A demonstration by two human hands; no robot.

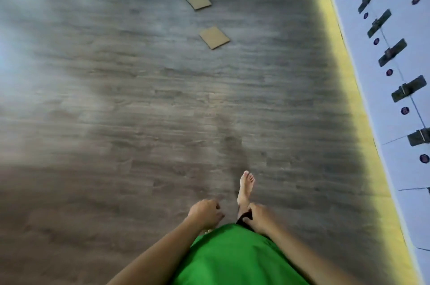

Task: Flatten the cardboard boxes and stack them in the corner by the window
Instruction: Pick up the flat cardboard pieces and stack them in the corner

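Note:
Two flat brown cardboard pieces lie on the grey wood-look floor ahead, a nearer piece (pixel 214 37) and a farther piece (pixel 198 0), a short gap apart. Both are far beyond my hands. My left hand (pixel 204 213) hangs low in front of my green top with its fingers loosely curled and holds nothing. My right hand (pixel 258 217) hangs beside it, fingers loosely bent against the dark trouser leg. The view is blurred by motion.
My bare foot (pixel 246 185) is stepping forward on the floor (pixel 116 121). Along the right runs a yellow-lit strip (pixel 349 89) at the base of a white panelled wall (pixel 395 121) with dark clips and round dots. Light glare falls at the left.

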